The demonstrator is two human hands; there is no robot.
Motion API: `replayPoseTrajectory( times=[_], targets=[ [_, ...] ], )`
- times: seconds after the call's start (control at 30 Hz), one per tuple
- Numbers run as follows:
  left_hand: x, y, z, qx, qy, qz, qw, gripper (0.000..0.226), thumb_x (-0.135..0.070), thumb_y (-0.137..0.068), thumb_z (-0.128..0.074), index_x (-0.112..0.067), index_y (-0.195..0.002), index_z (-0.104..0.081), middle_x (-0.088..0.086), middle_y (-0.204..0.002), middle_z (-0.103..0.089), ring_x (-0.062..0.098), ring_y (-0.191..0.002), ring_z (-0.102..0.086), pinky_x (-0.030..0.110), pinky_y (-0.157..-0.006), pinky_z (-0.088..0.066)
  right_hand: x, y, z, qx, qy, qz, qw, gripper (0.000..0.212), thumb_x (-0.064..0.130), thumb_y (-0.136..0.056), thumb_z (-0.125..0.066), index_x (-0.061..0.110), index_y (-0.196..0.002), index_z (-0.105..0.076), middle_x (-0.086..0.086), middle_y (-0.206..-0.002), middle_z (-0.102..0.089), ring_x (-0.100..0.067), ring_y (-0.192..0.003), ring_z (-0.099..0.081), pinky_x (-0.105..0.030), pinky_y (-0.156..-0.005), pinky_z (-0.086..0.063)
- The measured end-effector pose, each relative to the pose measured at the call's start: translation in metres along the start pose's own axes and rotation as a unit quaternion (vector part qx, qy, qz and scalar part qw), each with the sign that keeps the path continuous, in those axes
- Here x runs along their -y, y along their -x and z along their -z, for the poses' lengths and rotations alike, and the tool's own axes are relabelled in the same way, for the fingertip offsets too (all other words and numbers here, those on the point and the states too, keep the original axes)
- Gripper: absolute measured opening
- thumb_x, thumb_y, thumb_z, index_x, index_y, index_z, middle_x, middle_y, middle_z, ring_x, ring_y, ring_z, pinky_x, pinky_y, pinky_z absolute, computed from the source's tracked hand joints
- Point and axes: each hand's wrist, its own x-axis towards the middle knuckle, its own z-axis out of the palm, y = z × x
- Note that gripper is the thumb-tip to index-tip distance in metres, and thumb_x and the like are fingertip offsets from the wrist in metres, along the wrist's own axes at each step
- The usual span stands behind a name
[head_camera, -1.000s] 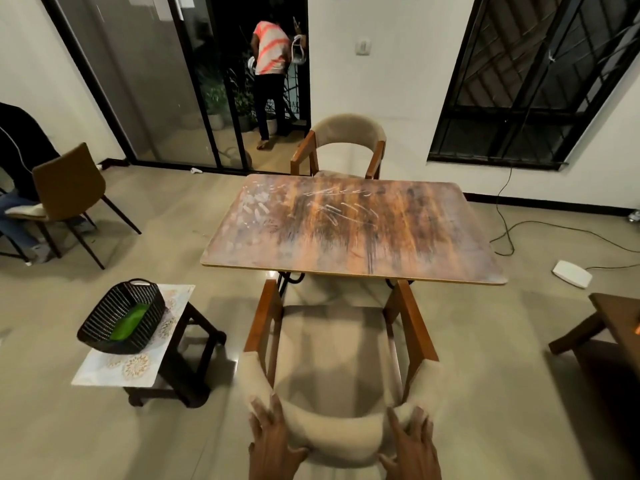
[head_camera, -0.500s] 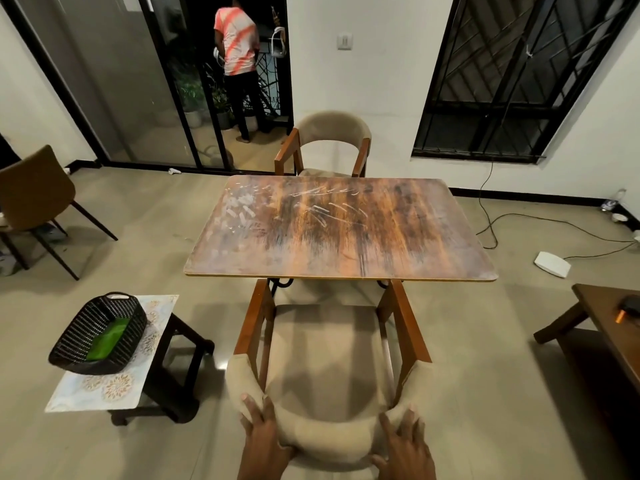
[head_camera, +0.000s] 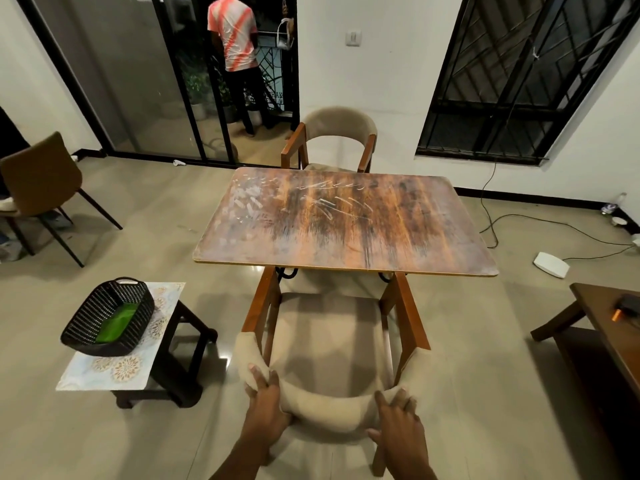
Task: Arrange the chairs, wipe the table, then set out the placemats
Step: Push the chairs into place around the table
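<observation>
left hand + right hand grip near chair backrest | table ahead

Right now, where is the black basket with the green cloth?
In the head view the black basket is at lower left, on a patterned placemat on a small dark stool, left of the near chair.

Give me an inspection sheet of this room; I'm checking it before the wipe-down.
Surface: table bare, whitish streaks.
Job's things: near chair front under table; far chair opposite; placemat on stool.
Clutter: basket with green cloth on placemat.
Hands: left hand and right hand grip near chair's backrest.
Cables: cable on floor, white box.
Surroundings: brown chair, person at doorway, barred window.
</observation>
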Motion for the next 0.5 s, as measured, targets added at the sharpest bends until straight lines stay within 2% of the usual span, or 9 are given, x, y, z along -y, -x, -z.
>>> replayPoseTrajectory(
  times=[0.17, 0.27, 0.33, 0.4, 0.5],
  targets=[
    [-0.013, 0.016, 0.003, -0.004, -0.087, 0.009, 0.996, 0.121, -0.043, -0.089, -0.082, -0.016, -0.168, 0.006, 0.023, -0.17, 0.026, 0.056, -0.158, 0.008, 0.065, -0.127, -0.019, -0.007, 0.006, -0.002, -0.015, -0.03, 0.032, 0.999, 0.081, 0.052, -0.105, -0.061, 0.03, -0.17, -0.018, -0.02, -0.177, -0.009, -0.046, -0.162, -0.016, -0.047, -0.126, -0.034],
    [-0.04, 0.024, -0.001, -0.002, -0.221, -0.067, 0.973, 0.119, -0.041, -0.092, -0.078, -0.018, -0.168, 0.012, 0.02, -0.171, 0.03, 0.049, -0.159, 0.018, 0.074, -0.124, -0.01, -0.019, 0.009, -0.001, -0.037, -0.087, 0.06, 0.994, 0.079, 0.046, -0.106, -0.061, 0.028, -0.169, -0.018, -0.014, -0.177, -0.014, -0.038, -0.163, -0.019, -0.046, -0.124, -0.04],
    [-0.063, 0.029, -0.012, 0.02, -0.265, -0.125, 0.956, 0.123, -0.045, -0.092, -0.077, -0.019, -0.167, 0.017, 0.018, -0.168, 0.037, 0.047, -0.158, 0.024, 0.076, -0.123, -0.003, -0.032, 0.014, -0.001, -0.051, -0.104, 0.074, 0.991, 0.081, 0.043, -0.108, -0.058, 0.026, -0.171, -0.011, -0.009, -0.179, -0.007, -0.033, -0.165, -0.013, -0.043, -0.125, -0.038],
    [-0.088, 0.037, -0.031, 0.036, -0.284, -0.159, 0.945, 0.126, -0.056, -0.089, -0.075, -0.018, -0.167, 0.016, 0.019, -0.17, 0.031, 0.046, -0.159, 0.022, 0.076, -0.124, -0.002, -0.051, 0.022, -0.004, -0.064, -0.11, 0.074, 0.989, 0.082, 0.043, -0.11, -0.055, 0.025, -0.172, -0.003, -0.007, -0.181, 0.001, -0.03, -0.167, -0.008, -0.042, -0.126, -0.036],
    [-0.128, 0.044, -0.06, 0.051, -0.26, -0.188, 0.946, 0.128, -0.07, -0.087, -0.07, -0.018, -0.168, 0.015, 0.017, -0.173, 0.026, 0.041, -0.161, 0.021, 0.074, -0.124, 0.002, -0.083, 0.03, -0.006, -0.082, -0.107, 0.05, 0.99, 0.091, 0.046, -0.109, -0.056, 0.021, -0.171, 0.006, -0.007, -0.18, 0.009, -0.03, -0.167, -0.002, -0.041, -0.128, -0.032]
  ],
)
